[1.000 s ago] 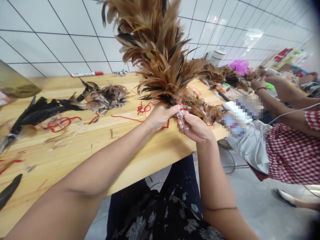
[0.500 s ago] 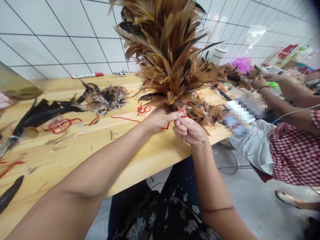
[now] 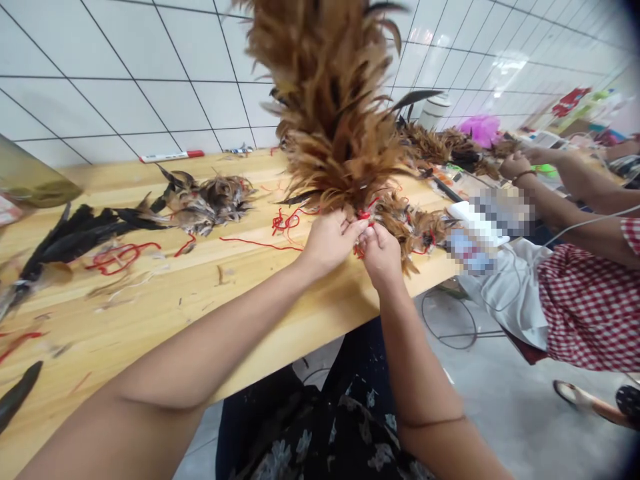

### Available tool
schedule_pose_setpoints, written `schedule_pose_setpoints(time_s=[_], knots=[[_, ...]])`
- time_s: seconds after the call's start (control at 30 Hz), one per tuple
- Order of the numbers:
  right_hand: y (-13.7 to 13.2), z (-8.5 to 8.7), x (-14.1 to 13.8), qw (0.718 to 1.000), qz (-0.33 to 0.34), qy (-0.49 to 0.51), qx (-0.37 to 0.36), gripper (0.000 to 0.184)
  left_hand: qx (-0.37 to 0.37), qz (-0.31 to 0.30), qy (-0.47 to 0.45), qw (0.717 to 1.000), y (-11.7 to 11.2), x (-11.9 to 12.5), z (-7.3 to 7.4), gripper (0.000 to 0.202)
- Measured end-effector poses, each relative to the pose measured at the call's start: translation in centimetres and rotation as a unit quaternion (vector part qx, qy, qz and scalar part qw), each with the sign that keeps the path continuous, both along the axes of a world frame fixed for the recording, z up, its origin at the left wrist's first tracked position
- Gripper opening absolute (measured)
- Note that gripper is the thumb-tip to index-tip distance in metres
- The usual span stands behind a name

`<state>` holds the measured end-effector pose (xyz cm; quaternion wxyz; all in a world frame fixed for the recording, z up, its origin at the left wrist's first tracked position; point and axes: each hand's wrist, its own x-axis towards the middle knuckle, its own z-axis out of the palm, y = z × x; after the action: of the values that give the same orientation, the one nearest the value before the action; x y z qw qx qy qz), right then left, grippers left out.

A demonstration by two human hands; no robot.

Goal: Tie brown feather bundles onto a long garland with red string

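Item: feather duster (image 3: 333,113), brown and rust hackles with a few dark plumes, held upright over the near edge of the wooden worktable (image 3: 150,313); its top runs out of view.

Grip: left hand (image 3: 330,241) is closed around the duster's base from the left. Right hand (image 3: 383,257) is closed just beneath it and touches the left hand. Red thread (image 3: 364,215) shows between the fingers of both.

Step, as judged: binding at the base, thread being wound or cinched. The work calls for a firm clamp on the base and a taut thread.

Left of the duster, on the table:
- loose red thread (image 3: 285,223), near;
- small tied feather tufts (image 3: 205,200);
- long black feathers (image 3: 75,233), well apart;
- a red thread tangle (image 3: 117,257);
- a red-capped marker (image 3: 171,157) by the tiled wall (image 3: 125,80).

Right of the duster:
- more brown tufts (image 3: 413,227), just beside the right hand;
- a co-worker's forearm (image 3: 565,213) and red checked garment (image 3: 590,313);
- a purple tuft (image 3: 477,127), far back.
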<state>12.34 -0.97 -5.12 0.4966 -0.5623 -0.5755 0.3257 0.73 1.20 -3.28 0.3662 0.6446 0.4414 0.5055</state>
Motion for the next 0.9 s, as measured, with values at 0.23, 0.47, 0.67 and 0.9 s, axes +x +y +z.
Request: schedule_pose_setpoints(time_s=[0.23, 0.47, 0.67, 0.9], knots=[[-0.5, 0.8, -2.9, 0.923, -0.174, -0.344, 0.003, 0.033, -0.096, 0.051, -0.077, 0.991, 0.1, 0.3, 0.0, 0.033], [0.0, -1.1, -2.8, 0.952, -0.115, -0.283, 0.01, 0.027, -0.131, 0.069, -0.118, 0.982, 0.7, 0.2, -1.5, 0.025], [1.0, -2.8, -1.3, 0.999, 0.014, -0.019, 0.044, 0.029, -0.109, 0.047, -0.113, 0.987, 0.8, 0.0, -2.1, 0.028], [1.2, -3.0, -0.7, 0.954, 0.121, 0.265, -0.064, 0.04, -0.098, 0.041, -0.111, 0.988, 0.5, -0.1, -1.7, 0.032]])
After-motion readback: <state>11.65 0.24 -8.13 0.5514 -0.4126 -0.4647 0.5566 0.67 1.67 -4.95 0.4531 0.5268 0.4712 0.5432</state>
